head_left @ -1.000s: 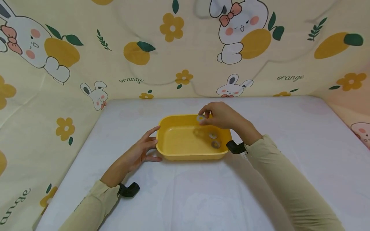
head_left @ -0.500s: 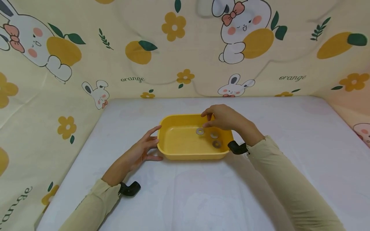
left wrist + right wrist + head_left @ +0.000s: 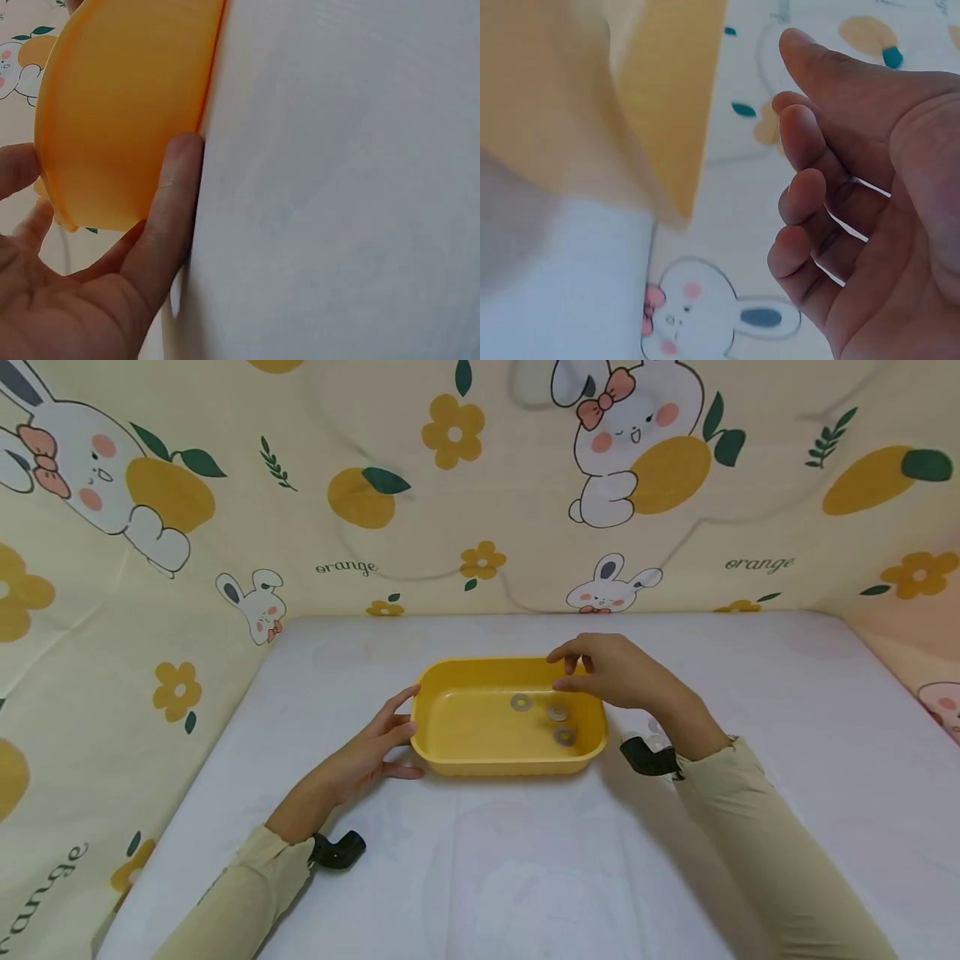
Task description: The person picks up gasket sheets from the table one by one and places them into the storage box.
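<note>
My left hand (image 3: 365, 758) holds the left end of a yellow plastic basin (image 3: 457, 718), fingers at the rim. In the left wrist view its thumb (image 3: 178, 180) presses along the basin's wall, low by the cloth. Three flat grey washers lie inside on the basin floor toward the right: one washer (image 3: 513, 702) furthest left, a second washer (image 3: 550, 713) beside it, and a third washer (image 3: 557, 737) nearer the front. Over the basin's back right corner hovers my right hand (image 3: 611, 672). The right wrist view shows its fingers (image 3: 802, 139) loosely bent, thumb apart, with nothing between them.
A white cloth (image 3: 510, 860) covers the table. Behind it and on both sides hangs a cream curtain (image 3: 420, 535) printed with rabbits and oranges. A small see-through thing (image 3: 657, 732) shows beside my right wrist. Each wrist carries a black camera mount (image 3: 648, 757).
My right hand has let go of a washer, which now lies on the basin floor with the other two. The hand has then drawn back to the right. My left hand stays on the basin.
</note>
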`<state>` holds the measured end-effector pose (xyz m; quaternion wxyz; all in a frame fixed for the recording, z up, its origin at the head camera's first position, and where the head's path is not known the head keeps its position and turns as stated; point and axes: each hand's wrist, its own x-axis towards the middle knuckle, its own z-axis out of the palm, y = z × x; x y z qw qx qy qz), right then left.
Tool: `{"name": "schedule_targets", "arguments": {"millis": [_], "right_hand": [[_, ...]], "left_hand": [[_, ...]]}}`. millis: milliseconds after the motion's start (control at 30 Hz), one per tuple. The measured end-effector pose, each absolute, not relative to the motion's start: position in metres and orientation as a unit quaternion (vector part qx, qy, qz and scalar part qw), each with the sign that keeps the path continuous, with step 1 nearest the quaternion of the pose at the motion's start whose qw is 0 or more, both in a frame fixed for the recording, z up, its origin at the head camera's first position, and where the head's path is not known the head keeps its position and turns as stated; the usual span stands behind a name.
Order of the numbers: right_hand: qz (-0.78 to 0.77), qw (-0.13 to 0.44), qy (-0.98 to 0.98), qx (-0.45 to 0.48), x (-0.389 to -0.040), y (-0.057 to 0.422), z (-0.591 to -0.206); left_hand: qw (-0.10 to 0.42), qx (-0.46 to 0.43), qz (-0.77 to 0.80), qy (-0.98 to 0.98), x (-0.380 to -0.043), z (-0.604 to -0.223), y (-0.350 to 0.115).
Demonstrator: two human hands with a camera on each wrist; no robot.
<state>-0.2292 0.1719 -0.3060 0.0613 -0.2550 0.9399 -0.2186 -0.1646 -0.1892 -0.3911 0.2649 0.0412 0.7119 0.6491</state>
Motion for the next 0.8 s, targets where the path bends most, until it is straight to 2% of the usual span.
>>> {"name": "schedule_targets", "arguments": {"millis": [433, 800], "right_hand": [[-0.225, 0.022, 0.950, -0.216, -0.218, 0.220, -0.308], [-0.188, 0.083, 0.956, -0.211, -0.208, 0.259, -0.320]], "left_hand": [[0.257, 0.044, 0.641, 0.722, -0.165, -0.392, -0.193], [0.263, 0.051, 0.642, 0.718, -0.164, -0.394, -0.190]]}}
